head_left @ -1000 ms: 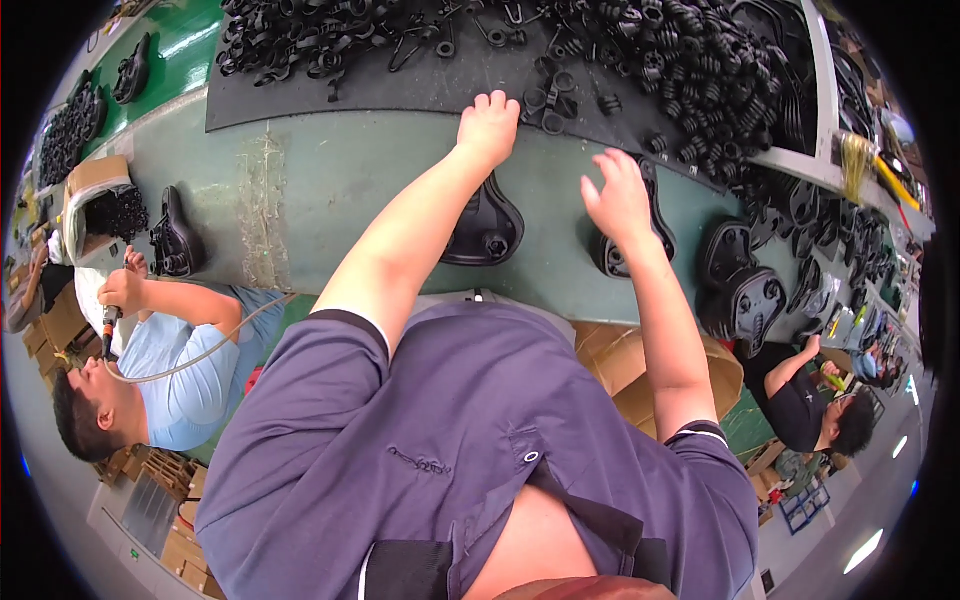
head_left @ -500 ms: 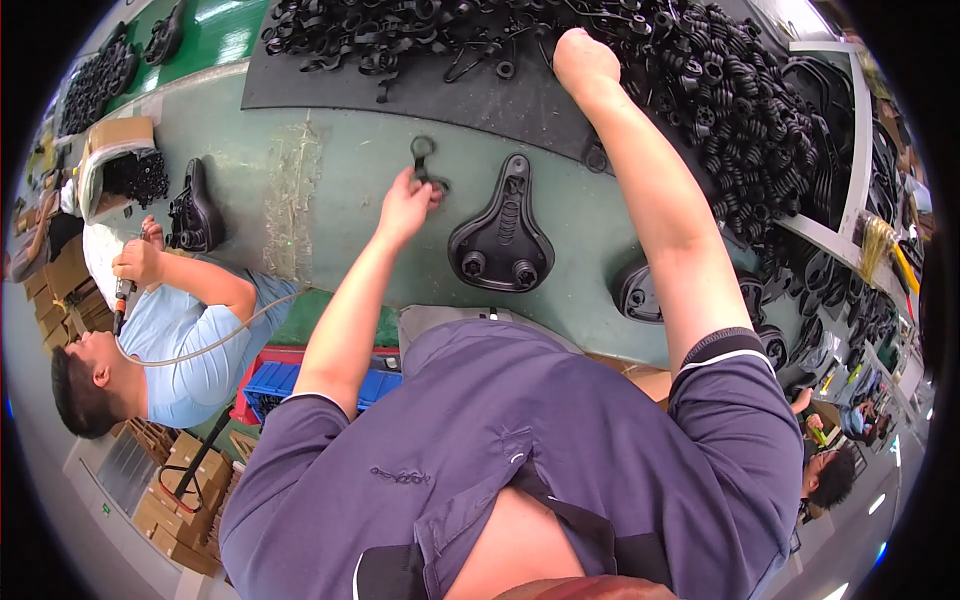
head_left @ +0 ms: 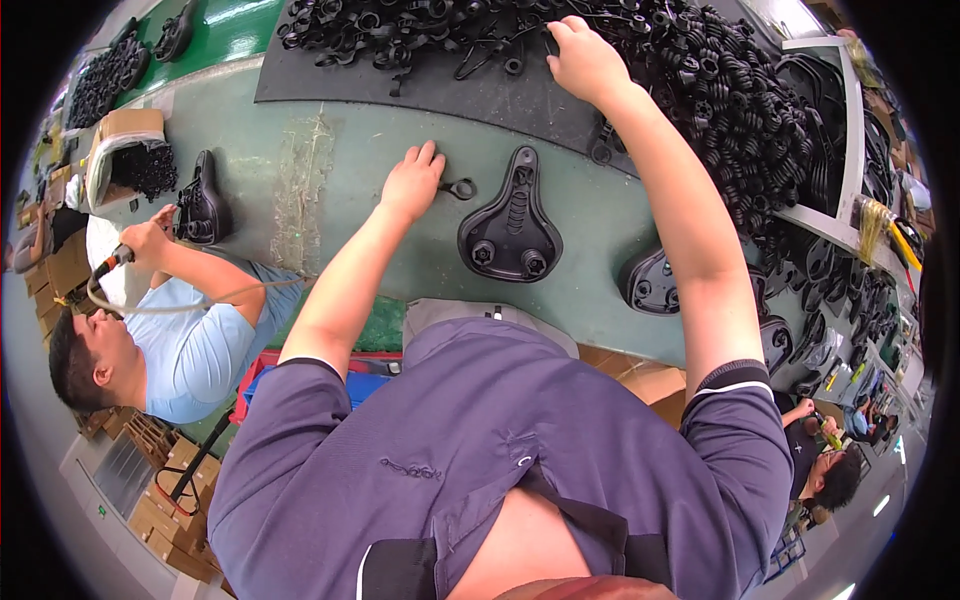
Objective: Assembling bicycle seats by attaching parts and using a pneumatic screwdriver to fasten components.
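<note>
A black bicycle saddle (head_left: 511, 222) lies underside up on the green worktop, its narrow nose pointing away from me. Left of it, my left hand (head_left: 412, 184) rests palm down with the fingers stretched out. A small black ringed part (head_left: 460, 188) sticks out from beneath that hand, between it and the saddle; the rest of the part is hidden. Farther off, my right hand (head_left: 588, 62) is over the dark mat at the edge of the loose parts. Its thumb and fingers curl around something dark that I cannot make out.
Black ringed straps (head_left: 370, 35) and a heap of coiled springs (head_left: 740, 130) cover the dark mat (head_left: 420, 100). More saddles (head_left: 650, 282) lie at my right. On the left, a co-worker (head_left: 190, 345) holds a hosed power tool (head_left: 113, 260) near another saddle (head_left: 203, 205).
My left hand has set the dangling ringed part down beside the saddle and flattened out. My right hand has stayed by the loose parts, its fingers loosening from a fist. The co-worker's tool has moved.
</note>
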{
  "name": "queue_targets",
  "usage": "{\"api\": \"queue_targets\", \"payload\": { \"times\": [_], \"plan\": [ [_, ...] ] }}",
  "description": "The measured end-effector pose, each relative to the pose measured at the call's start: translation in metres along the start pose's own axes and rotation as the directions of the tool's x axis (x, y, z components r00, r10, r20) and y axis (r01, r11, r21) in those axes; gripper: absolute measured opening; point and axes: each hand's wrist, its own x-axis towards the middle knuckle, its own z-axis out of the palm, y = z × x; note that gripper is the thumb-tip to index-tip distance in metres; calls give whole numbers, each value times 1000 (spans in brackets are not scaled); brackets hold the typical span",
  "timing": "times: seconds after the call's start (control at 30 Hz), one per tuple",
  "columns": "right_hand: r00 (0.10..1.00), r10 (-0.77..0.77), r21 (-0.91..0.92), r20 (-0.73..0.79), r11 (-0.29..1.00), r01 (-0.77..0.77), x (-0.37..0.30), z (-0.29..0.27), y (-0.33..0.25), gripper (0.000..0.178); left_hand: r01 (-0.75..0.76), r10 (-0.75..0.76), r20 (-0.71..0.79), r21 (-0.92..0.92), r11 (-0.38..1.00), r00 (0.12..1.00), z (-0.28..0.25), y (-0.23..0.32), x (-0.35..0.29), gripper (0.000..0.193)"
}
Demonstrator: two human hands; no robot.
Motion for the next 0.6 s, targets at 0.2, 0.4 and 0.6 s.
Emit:
{"api": "queue_targets", "payload": {
  "times": [0.2,0.4,0.6],
  "plan": [
    [963,46,-345,265,937,50,60,43,-4,45,242,-251,-8,-228,943,968,19,-1,-54,53],
    [979,-56,-239,196,965,104,41,29,-43,31,357,-400,-55,-352,865,915,24,2,-78,56],
    [976,184,115,119,974,-197,-86,1,-13,23,320,-419,-167,-419,850,893,37,-5,-76,58]
  ]
}}
